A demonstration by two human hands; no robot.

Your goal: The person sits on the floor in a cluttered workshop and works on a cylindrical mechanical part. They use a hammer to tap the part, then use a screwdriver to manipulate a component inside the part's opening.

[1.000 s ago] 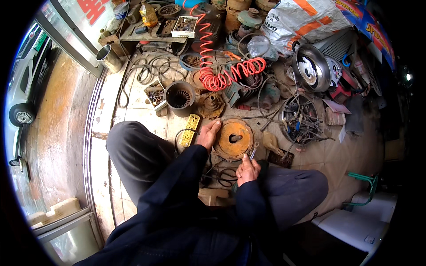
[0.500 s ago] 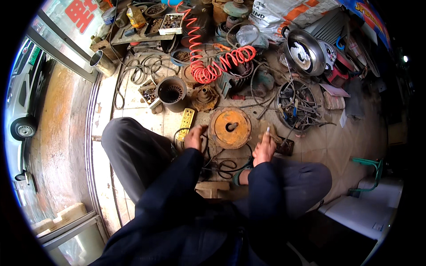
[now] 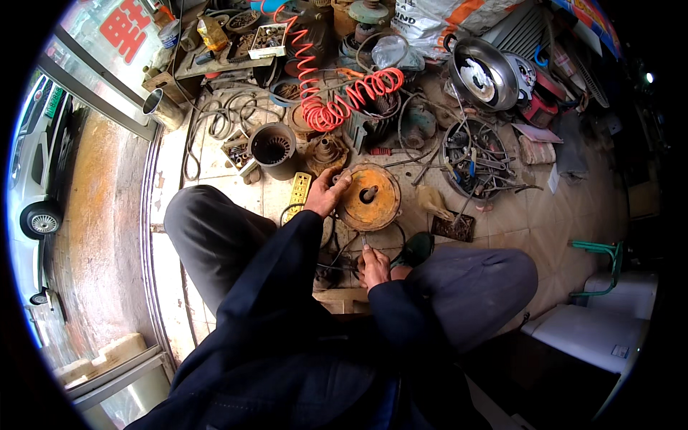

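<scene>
A round, rust-orange motor end cover (image 3: pixel 383 204) with a short dark shaft stub at its centre sits on the floor between my legs. My left hand (image 3: pixel 327 193) grips its upper left rim, thumb lying on the top face. Just below the cover, my right hand (image 3: pixel 373 267) is closed round a slim metal tool (image 3: pixel 365 241). The tool's pale tip points up at the cover's lower edge; whether it touches cannot be told, and the handle is hidden in my fingers. Dark cable loops lie under and beside my right hand.
A yellow power strip (image 3: pixel 299 190) lies left of the cover. Beyond stand a hollow motor housing (image 3: pixel 273 150) and a rusty flanged part (image 3: pixel 326 153). A basin of tools (image 3: pixel 474 159), a brush (image 3: pixel 433 201) and a dark tray (image 3: pixel 454 227) are to the right. A red coiled hose (image 3: pixel 322 115) hangs behind.
My left hand has moved up and right onto the cover's rim. My right hand has come left and down with the tool, from beside the cover to below it.
</scene>
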